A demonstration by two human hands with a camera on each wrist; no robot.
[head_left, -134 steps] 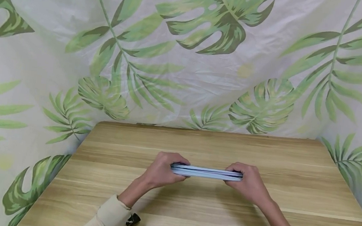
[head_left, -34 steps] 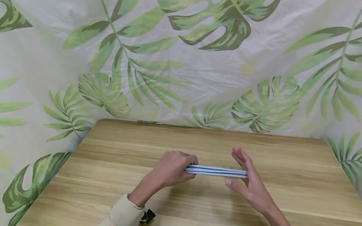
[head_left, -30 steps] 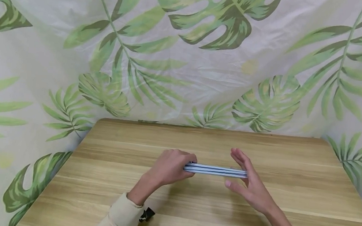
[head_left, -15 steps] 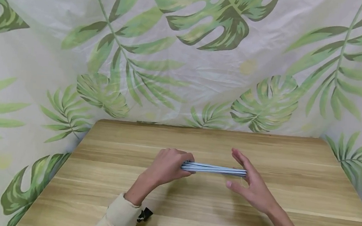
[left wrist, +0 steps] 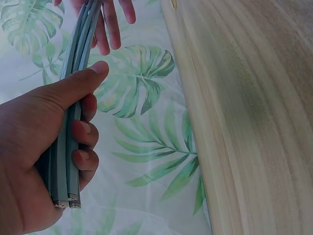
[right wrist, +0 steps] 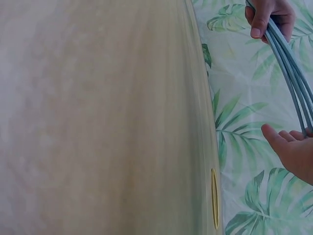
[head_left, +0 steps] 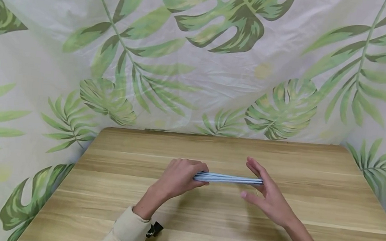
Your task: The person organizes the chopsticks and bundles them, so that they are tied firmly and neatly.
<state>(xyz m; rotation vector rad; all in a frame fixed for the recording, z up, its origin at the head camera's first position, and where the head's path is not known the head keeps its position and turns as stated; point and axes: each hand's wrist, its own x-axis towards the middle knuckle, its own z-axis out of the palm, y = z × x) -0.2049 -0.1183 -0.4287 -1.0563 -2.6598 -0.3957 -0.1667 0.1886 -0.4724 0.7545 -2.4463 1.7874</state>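
Note:
A bundle of long, thin light-blue sticks lies level above the table in the head view. My left hand grips its left end, the thumb across the sticks and the fingers curled round them, as the left wrist view shows. Several stick ends stick out below that hand. My right hand has its fingers and thumb spread, with the far end of the bundle against the palm. A thin yellow loop, like a rubber band, shows in the right wrist view near the table's edge; whether it touches the table I cannot tell.
The wooden table spreads under both hands. A white cloth with green leaves hangs behind it and at both sides. A small black object is attached at the left sleeve cuff.
Both hands gripped the bundle's ends 4.5 s ago; the right has since opened its fingers. The yellow loop has come into sight by the right thumb. The sticks have shifted slightly in the last second.

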